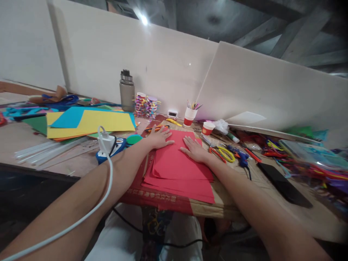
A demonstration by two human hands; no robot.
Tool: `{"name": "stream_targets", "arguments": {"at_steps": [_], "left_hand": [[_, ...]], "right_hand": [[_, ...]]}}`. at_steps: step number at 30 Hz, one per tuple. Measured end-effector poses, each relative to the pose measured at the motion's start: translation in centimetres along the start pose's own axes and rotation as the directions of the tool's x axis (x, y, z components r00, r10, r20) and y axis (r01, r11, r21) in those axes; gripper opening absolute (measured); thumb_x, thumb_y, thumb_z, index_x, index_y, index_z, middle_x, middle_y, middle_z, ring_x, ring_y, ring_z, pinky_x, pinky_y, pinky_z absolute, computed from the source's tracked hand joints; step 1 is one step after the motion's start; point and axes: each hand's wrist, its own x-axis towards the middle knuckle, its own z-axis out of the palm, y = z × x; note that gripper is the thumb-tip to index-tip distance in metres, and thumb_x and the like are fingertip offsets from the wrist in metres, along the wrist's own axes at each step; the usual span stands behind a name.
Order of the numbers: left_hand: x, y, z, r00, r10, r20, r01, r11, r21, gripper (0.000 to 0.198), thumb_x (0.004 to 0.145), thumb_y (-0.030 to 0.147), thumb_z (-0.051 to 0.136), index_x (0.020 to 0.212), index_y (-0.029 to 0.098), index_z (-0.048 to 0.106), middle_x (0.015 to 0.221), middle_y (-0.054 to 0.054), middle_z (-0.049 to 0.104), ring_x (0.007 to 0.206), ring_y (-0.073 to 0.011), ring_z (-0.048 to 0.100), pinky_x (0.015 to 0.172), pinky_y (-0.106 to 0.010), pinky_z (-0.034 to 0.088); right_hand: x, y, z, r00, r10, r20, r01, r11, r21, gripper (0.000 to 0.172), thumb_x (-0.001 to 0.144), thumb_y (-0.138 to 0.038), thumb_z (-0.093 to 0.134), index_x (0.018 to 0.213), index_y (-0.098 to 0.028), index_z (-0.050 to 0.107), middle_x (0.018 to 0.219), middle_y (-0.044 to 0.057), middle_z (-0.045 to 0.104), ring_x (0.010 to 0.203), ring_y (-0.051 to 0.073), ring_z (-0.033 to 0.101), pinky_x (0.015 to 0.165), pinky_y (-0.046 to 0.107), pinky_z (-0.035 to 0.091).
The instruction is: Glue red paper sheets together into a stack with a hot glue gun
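Note:
Several red paper sheets lie overlapping in front of me, their near edges fanned out. My left hand is laid flat with fingers spread at the upper left edge of the top sheet. On the right side of that sheet rests my right hand, palm down, its fingers stretched out. Neither hand grips anything. Beyond my left fingers sits an orange-handled tool, partly covered. To the right of my right hand are yellow-handled scissors and a blue glue gun.
Coloured sheets and clear sticks lie left, near a blue power strip with a white cable crossing my left forearm. A bottle, a pencil cup and another paper cup stand behind. A black phone lies right.

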Motion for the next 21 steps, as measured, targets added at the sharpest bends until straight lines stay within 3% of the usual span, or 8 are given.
{"name": "stream_targets", "arguments": {"at_steps": [3,6,8,13,21], "left_hand": [[0.0,2.1,-0.2,0.989,0.042,-0.143,-0.041,0.999,0.014,0.064,0.094,0.051,0.019,0.144,0.014,0.035,0.153,-0.012,0.027,0.144,-0.0268,0.01,0.114,-0.052,0.002],[-0.2,4.0,0.1,0.995,0.103,-0.007,-0.103,0.988,-0.116,0.072,0.093,0.056,0.011,0.148,0.012,0.026,0.154,-0.014,0.022,0.144,-0.0247,0.015,0.114,-0.046,0.014],[-0.4,4.6,0.4,0.991,0.126,0.039,-0.119,0.981,-0.152,0.083,0.088,0.067,0.013,0.148,0.011,0.024,0.154,-0.015,0.021,0.143,-0.0251,0.017,0.114,-0.046,0.014],[-1.0,4.6,0.6,0.99,0.13,0.056,-0.12,0.981,-0.149,0.094,0.081,0.077,0.017,0.149,0.013,0.023,0.155,-0.014,0.019,0.144,-0.0248,0.014,0.115,-0.044,0.01],[-1.7,3.1,0.3,0.988,0.136,0.068,-0.127,0.985,-0.121,0.098,0.076,0.082,0.022,0.149,0.019,0.023,0.156,-0.011,0.018,0.144,-0.0257,0.015,0.115,-0.045,0.01]], "right_hand": [[0.1,0.0,0.0,1.0,-0.015,-0.005,0.015,1.0,0.003,0.09,0.088,-0.07,0.014,0.15,-0.005,0.017,0.156,0.014,0.012,0.144,0.024,0.006,0.116,0.043,0.007],[0.4,0.5,0.2,1.0,-0.03,-0.003,0.03,0.999,-0.017,0.087,0.089,-0.068,0.013,0.15,-0.005,0.015,0.156,0.013,0.01,0.145,0.023,0.006,0.116,0.043,0.006],[0.5,0.9,0.4,1.0,-0.028,0.006,0.028,0.999,-0.045,0.084,0.091,-0.064,0.014,0.15,-0.004,0.014,0.157,0.013,0.009,0.145,0.023,0.005,0.116,0.042,0.007],[0.4,0.8,0.3,1.0,-0.03,0.011,0.03,0.998,-0.056,0.079,0.092,-0.058,0.019,0.149,-0.002,0.015,0.157,0.014,0.01,0.144,0.024,0.007,0.116,0.042,0.009],[0.1,0.3,-0.1,0.999,-0.034,-0.009,0.034,0.999,-0.008,0.083,0.09,-0.065,0.014,0.15,-0.008,0.018,0.156,0.014,0.012,0.144,0.023,0.006,0.115,0.044,0.009]]}}
